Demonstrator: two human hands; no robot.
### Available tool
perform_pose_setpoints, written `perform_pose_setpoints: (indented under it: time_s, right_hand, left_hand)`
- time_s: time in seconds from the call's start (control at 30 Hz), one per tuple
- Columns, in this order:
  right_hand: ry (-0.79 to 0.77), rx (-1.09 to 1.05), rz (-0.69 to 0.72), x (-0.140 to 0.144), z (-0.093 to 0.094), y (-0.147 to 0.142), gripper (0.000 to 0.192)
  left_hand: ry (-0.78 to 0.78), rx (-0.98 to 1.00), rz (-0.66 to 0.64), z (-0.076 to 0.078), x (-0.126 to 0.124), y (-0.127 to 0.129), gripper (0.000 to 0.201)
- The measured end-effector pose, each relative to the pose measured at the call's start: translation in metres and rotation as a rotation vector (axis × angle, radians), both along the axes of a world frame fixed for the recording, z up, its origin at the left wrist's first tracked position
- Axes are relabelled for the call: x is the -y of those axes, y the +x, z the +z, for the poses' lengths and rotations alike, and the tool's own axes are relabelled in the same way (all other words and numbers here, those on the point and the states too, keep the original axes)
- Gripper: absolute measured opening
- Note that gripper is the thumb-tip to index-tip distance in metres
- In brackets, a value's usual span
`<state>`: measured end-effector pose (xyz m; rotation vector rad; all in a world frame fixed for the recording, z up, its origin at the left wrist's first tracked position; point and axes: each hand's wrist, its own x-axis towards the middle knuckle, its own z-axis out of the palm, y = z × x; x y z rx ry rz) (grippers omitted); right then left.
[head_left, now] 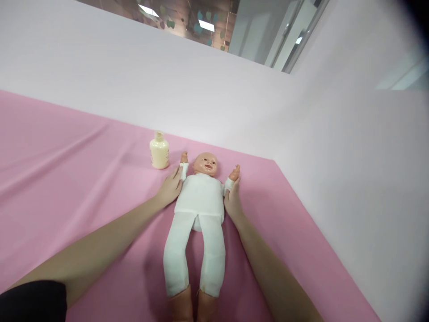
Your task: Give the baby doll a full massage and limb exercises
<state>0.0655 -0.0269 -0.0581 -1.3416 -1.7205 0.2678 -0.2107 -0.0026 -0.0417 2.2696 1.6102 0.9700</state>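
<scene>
Pink sheet (83, 188) under a doll (200, 210); we rest our left hand (170, 187) and right hand (233, 201) flat, fingers loose, on its arms, beside a bottle (159, 151).

This looks like a staged training or recording booth inside an office-like building, not a home. Plain white partition walls (201, 85) close off the far side and right of the hands, and a smooth pink sheet (67, 179) covers the desk under them. Above the partition, beyond the hands, ceiling light panels (206, 25) and a glass partition (268, 36) show.
</scene>
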Motion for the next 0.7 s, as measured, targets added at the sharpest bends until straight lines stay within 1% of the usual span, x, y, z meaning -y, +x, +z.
perform_pose_setpoints:
  time_s: [0.1, 0.2, 0.33, 0.43, 0.5, 0.6, 0.7]
  right_hand:
    - [-0.03, 0.022, -0.021, -0.001, 0.0, 0.001, 0.066]
    - [-0.085, 0.047, -0.056, -0.001, 0.001, 0.003, 0.062]
    - [-0.172, 0.075, -0.124, 0.003, 0.008, 0.007, 0.061]
    - [-0.22, 0.057, -0.147, 0.005, 0.012, 0.008, 0.061]
    - [-0.225, 0.025, -0.139, 0.006, 0.013, 0.009, 0.061]
    - [-0.206, -0.052, -0.117, 0.005, 0.011, 0.008, 0.065]
    - [-0.119, -0.13, -0.085, 0.005, 0.01, 0.005, 0.073]
  left_hand:
    - [-0.016, -0.004, 0.036, -0.001, -0.001, -0.001, 0.061]
    - [-0.034, -0.006, 0.043, -0.001, -0.001, -0.003, 0.061]
    - [-0.095, -0.005, 0.065, 0.006, 0.002, -0.004, 0.058]
    - [-0.118, 0.012, 0.071, 0.013, 0.005, -0.003, 0.056]
    - [-0.125, 0.013, 0.077, 0.014, 0.006, -0.002, 0.057]
    - [-0.152, 0.018, 0.092, 0.013, 0.005, -0.003, 0.061]
    - [-0.115, 0.118, 0.047, 0.01, 0.003, -0.004, 0.064]
